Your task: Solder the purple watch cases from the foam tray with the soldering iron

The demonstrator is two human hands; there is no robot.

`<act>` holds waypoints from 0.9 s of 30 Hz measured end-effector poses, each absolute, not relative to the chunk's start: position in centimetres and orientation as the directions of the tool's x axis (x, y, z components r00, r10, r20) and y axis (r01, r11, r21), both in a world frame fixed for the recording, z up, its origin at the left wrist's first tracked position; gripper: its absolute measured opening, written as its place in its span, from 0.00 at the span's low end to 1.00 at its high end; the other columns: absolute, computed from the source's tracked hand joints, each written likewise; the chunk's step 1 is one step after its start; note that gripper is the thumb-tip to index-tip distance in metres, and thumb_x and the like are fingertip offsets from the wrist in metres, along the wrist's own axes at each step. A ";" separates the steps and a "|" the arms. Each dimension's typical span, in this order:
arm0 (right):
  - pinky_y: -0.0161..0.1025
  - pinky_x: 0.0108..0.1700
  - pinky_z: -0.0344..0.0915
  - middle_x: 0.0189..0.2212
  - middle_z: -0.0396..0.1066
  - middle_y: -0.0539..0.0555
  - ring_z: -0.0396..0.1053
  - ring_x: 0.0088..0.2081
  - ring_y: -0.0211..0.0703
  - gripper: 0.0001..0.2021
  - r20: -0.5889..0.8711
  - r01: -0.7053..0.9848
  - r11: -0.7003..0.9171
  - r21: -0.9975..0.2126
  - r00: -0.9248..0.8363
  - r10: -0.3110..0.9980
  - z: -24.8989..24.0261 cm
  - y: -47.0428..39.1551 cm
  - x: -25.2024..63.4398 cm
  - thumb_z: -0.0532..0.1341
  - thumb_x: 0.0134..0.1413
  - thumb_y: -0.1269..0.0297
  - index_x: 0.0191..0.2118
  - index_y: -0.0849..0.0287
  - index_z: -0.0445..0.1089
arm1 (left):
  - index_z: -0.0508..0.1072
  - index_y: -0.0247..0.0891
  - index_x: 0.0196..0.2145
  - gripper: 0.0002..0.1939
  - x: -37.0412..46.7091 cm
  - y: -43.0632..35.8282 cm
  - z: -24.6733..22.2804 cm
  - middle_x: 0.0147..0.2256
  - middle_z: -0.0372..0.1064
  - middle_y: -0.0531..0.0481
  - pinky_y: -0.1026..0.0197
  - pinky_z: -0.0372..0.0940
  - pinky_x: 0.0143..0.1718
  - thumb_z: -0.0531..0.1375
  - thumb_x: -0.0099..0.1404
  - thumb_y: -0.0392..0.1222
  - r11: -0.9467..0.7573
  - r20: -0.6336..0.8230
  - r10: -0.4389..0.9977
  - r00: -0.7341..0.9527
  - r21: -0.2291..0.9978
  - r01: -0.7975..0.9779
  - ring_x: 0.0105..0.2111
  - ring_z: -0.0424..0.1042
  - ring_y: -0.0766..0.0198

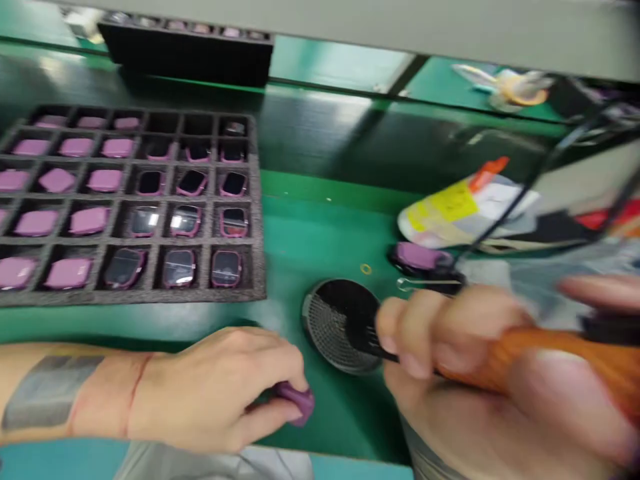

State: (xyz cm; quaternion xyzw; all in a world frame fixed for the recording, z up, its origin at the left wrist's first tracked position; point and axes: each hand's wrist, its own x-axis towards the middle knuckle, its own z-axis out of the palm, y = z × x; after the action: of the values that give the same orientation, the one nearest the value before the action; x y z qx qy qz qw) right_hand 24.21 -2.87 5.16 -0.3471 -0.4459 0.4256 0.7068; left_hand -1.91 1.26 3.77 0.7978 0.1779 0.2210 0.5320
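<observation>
The small purple piece [300,404] is at the near side of the green worktop [310,233]. The left hand [227,387] pinches it between thumb and fingers, at its left side. So the left hand is the nearer one. The fingers hide part of the piece, so I cannot tell which way its long side runs, or if it touches the worktop.

Just to the right of the piece, and a bit farther off, is a round dish [327,333] with small bumps or holes. The right hand [475,420] is on the far side of that gap, well to the right. It is curled around an orange tool [510,353]. The tool is long and lies mostly from right to left. Its thin dark end points left, over the dish, and so a little farther off than the purple piece. The picture is blurry there, so I cannot tell if the tool touches the dish.
</observation>
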 end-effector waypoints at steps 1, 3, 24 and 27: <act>0.44 0.26 0.74 0.29 0.76 0.40 0.68 0.21 0.38 0.14 0.339 -0.276 0.402 -0.873 0.247 0.907 5.0 -2.6 24.2 0.79 0.75 0.60 0.60 0.39 0.83 | 0.76 0.42 0.47 0.05 -1.7 0.4 2.6 0.41 0.86 0.51 0.61 0.77 0.43 0.66 0.85 0.35 -0.408 0.144 0.498 0.855 0.909 0.085 0.41 0.83 0.61; 0.44 0.25 0.73 0.29 0.76 0.40 0.68 0.20 0.37 0.11 0.364 -0.264 0.418 -0.869 0.230 0.903 4.6 -2.0 23.8 0.78 0.75 0.60 0.57 0.41 0.83 | 0.76 0.41 0.48 0.04 -1.4 -0.3 1.1 0.43 0.83 0.49 0.57 0.76 0.43 0.64 0.86 0.34 -0.581 0.158 0.465 0.871 0.797 0.165 0.42 0.79 0.57; 0.45 0.25 0.73 0.29 0.77 0.39 0.69 0.20 0.37 0.10 0.366 -0.174 0.408 -0.896 0.230 0.902 4.8 -2.5 24.0 0.77 0.76 0.61 0.57 0.42 0.83 | 0.71 0.28 0.77 0.48 -0.1 0.3 0.7 0.68 0.78 0.32 0.39 0.75 0.62 0.78 0.77 0.65 -0.756 0.115 0.402 0.909 0.602 0.258 0.63 0.77 0.37; 0.43 0.25 0.74 0.29 0.77 0.39 0.70 0.20 0.36 0.09 0.392 -0.182 0.433 -0.883 0.222 0.893 4.5 -2.1 23.8 0.77 0.76 0.62 0.54 0.43 0.82 | 0.69 0.25 0.79 0.49 -0.7 -0.1 0.6 0.71 0.78 0.29 0.38 0.73 0.67 0.74 0.80 0.67 -0.797 0.153 0.385 0.910 0.552 0.245 0.67 0.76 0.35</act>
State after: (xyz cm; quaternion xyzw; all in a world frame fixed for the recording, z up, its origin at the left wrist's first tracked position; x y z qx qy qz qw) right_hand 23.79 -2.06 4.45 -0.3643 -0.4879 0.3885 0.6916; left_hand -0.75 -0.09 0.59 0.9390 0.1677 0.1297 0.2708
